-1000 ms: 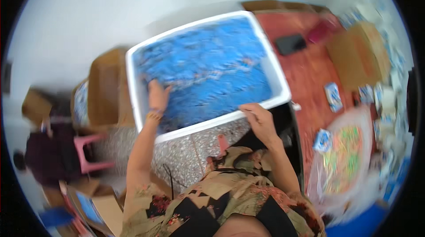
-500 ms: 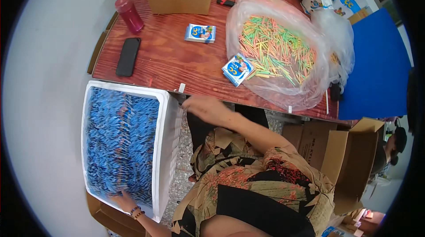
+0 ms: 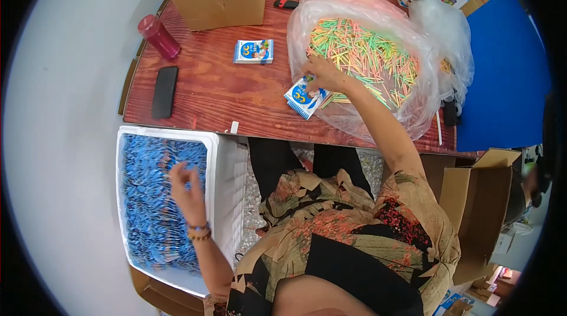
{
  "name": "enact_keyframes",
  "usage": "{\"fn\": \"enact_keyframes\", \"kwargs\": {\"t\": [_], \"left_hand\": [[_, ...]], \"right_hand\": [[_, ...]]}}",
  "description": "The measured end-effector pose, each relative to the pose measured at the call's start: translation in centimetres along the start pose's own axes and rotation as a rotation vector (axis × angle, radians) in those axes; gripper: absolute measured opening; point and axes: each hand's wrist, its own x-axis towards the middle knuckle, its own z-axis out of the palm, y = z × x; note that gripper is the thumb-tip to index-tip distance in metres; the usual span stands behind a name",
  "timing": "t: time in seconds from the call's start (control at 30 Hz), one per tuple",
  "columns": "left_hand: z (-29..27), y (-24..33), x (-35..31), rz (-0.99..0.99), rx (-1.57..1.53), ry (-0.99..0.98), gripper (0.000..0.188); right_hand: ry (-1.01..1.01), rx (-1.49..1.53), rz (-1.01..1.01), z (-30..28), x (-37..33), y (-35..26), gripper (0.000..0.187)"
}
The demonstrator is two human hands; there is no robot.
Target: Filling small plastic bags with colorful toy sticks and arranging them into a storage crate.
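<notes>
My right hand [image 3: 326, 75] reaches over a small stack of blue-and-white packets [image 3: 305, 98] at the front left edge of a clear plastic bag [image 3: 298, 38]. Its fingers are apart and bent down at the top packet; whether they touch it I cannot tell. Inside the bag lies a heap of thin pink, green and yellow sticks [image 3: 366, 50]. My left hand [image 3: 189, 195], with beads at the wrist, hovers with fingers apart over a white foam box [image 3: 227, 180]. Rows of blue packets [image 3: 150, 198] fill that box, and nothing shows in this hand.
On the red-brown table stand a cardboard box [image 3: 218, 0] and a pink bottle [image 3: 159, 37]. A black phone [image 3: 165, 91], another packet stack [image 3: 254, 51] and a red-black cutter [image 3: 286, 4] lie there too. An open carton [image 3: 481, 215] is at my right.
My right hand has moved from the table's front edge up to the packet stack by the bag. My left hand has risen from the near end of the foam box toward its middle.
</notes>
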Motion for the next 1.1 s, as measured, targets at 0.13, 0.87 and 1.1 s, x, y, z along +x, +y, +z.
{"fn": "enact_keyframes", "kwargs": {"t": [0.13, 0.87, 1.1], "left_hand": [[8.6, 5.4, 1.9, 0.087, -0.196, -0.215, 0.015], [25.5, 9.0, 5.2, 0.182, 0.024, -0.279, 0.013], [24.2, 12.7, 6.0, 0.201, 0.017, -0.125, 0.012]], "right_hand": [[0.177, 0.133, -0.021, 1.8, -0.8, 2.2, 0.034], [0.492, 0.202, -0.210, 1.2, -2.4, 4.3, 0.012], [0.219, 0.883, 0.013, -2.1, -3.8, 5.0, 0.012]]}}
